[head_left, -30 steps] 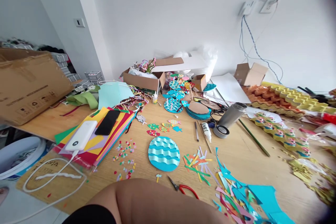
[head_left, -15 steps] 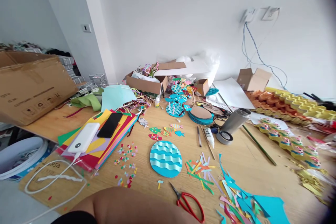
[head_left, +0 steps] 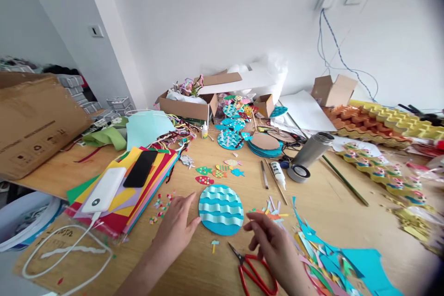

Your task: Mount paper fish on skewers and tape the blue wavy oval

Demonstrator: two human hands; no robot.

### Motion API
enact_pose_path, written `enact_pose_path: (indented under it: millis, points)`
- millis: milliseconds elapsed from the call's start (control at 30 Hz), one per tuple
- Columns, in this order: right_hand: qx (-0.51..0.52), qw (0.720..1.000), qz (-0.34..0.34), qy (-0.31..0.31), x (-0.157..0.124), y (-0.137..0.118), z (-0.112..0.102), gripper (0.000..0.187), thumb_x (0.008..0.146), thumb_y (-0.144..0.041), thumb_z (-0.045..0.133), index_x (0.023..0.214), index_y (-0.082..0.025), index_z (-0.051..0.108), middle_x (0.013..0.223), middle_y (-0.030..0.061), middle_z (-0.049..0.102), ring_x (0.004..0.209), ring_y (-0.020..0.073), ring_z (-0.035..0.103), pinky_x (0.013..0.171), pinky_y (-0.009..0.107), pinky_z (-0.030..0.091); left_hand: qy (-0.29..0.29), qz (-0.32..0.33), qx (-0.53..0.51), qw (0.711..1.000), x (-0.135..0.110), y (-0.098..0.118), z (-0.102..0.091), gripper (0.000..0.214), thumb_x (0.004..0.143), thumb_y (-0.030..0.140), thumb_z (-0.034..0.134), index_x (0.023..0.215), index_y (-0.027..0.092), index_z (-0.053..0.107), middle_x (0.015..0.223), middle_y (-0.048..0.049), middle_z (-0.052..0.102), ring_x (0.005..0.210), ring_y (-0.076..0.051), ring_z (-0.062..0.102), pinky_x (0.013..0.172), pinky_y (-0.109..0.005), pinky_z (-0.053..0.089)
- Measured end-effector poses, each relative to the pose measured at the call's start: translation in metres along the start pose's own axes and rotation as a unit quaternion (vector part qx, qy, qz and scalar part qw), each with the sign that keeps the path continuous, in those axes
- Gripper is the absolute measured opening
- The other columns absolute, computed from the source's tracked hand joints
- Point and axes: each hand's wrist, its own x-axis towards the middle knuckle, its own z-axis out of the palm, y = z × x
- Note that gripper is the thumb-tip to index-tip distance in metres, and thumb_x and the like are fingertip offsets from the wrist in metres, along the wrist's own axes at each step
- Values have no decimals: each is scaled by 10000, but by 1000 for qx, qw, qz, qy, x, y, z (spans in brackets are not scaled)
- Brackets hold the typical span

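A round blue disc (head_left: 220,228) lies flat on the table, with wavy light-blue paper strips across it. My left hand (head_left: 178,224) is at the disc's left edge, thumb and forefinger spread, holding nothing; I cannot tell whether the thumb touches it. To the right of the disc hovers my right hand (head_left: 268,238), fingers loosely bent and apart, nothing in it. Red-handled scissors (head_left: 245,272) lie partly hidden under the right hand. Several paper fish, including a red dotted fish (head_left: 204,180), lie just beyond the disc. A small yellow-and-blue paper piece (head_left: 214,246) sits nearer me.
On the left, a phone (head_left: 140,169) and a white power bank (head_left: 106,189) rest on coloured sheets. Behind on the right stand a white glue bottle (head_left: 278,175), a pen (head_left: 264,175) and a metal flask (head_left: 314,150). Blue paper scraps (head_left: 367,263) lie front right.
Both my hands have come into view on either side of the disc. Before, only a bare arm showed along the bottom edge. The view has shifted slightly; the disc looks unchanged.
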Motion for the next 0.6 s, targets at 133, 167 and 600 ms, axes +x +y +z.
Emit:
enact_pose_path:
  millis: [133, 167, 600]
  points:
    - [19, 996, 79, 45, 7, 19, -13, 609, 756, -623, 456, 1175, -181, 439, 1116, 141, 610, 463, 139, 613, 362, 284, 475, -29, 0, 43, 999, -5, 1, 18, 660, 751, 184, 594, 1374, 197, 376, 1172, -98, 603, 1119, -258, 518, 975, -441, 412]
    - [21, 995, 86, 45, 7, 23, -11, 599, 754, -615, 450, 1172, -186, 432, 1132, 145, 606, 443, 140, 609, 348, 291, 470, -43, 1, 44, 998, -5, 4, 19, 699, 741, 170, 602, 1391, 199, 346, 1164, -95, 603, 1093, -249, 526, 961, -423, 421]
    - [21, 995, 89, 27, 10, 35, 7, 537, 794, -604, 357, 1150, -210, 430, 1113, 117, 637, 415, 118, 597, 354, 248, 457, -45, -9, 55, 997, -9, 6, 34, 716, 760, 125, 553, 1415, 241, 290, 1160, -79, 599, 1099, -252, 522, 975, -447, 401]
